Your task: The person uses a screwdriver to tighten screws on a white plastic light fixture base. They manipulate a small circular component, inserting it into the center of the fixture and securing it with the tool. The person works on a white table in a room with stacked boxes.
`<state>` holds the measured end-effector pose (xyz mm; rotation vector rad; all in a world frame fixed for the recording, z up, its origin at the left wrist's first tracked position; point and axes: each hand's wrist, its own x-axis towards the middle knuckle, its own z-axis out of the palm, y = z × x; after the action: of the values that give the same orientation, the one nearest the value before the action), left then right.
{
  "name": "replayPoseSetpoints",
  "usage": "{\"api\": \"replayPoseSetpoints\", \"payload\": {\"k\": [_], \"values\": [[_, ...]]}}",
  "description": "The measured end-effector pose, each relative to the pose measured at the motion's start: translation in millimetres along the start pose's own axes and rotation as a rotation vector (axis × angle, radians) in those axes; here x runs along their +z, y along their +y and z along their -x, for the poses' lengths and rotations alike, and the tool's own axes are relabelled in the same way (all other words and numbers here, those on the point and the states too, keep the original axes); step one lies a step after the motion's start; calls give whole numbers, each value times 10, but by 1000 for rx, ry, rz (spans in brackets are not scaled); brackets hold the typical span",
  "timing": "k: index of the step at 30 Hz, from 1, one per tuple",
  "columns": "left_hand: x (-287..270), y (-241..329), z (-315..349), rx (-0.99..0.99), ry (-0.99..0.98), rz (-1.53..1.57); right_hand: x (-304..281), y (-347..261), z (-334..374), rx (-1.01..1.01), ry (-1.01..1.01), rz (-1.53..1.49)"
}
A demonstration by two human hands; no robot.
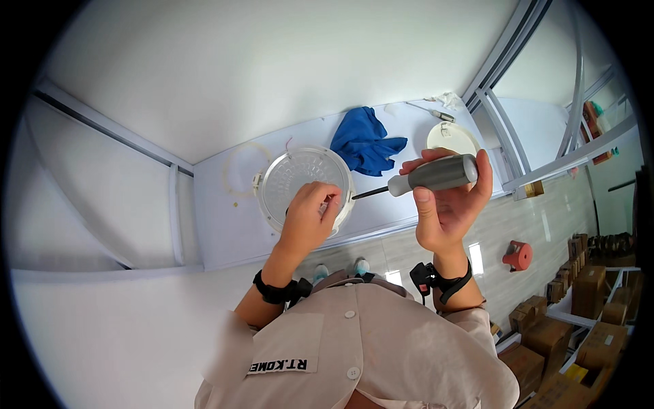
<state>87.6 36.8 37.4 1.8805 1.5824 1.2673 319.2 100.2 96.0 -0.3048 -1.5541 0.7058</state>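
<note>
My right hand (453, 208) holds a screwdriver (436, 176) by its thick grey handle, the thumb below and the fingers round the far side. Its dark shaft points left, with the tip by the right rim of a round, clear-covered ceiling lamp (286, 174) with a white rim. Over the lamp's near right part, my left hand (313, 211) is closed with its fingers curled together. Whatever those fingers hold, if anything, is hidden. A small pinkish wire sticks up at the lamp's far edge, and a white clip sits on its left side.
A blue cloth (368, 142) lies crumpled behind the lamp on the white table (231, 235). At the right are a white round cover (452, 136), another screwdriver (441, 116) and white crumpled material (448, 100). A pale ring (228, 170) lies left. On the floor stand a red stool (519, 255) and cardboard boxes (545, 334).
</note>
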Motion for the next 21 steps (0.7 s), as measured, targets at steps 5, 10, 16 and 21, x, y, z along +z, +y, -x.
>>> {"api": "replayPoseSetpoints", "payload": {"k": [5,10,16,21], "values": [[53,45,-13,29,6,40,-26,12,-28,3,18,-24],[80,58,5,38,66,89,-51,54,-41,19,33,-43],[66,106,-20,78,76,71,-53,58,-37,54,41,-73],[50,100,-44,111,62,60,-49,90,-41,62,39,-81]]}}
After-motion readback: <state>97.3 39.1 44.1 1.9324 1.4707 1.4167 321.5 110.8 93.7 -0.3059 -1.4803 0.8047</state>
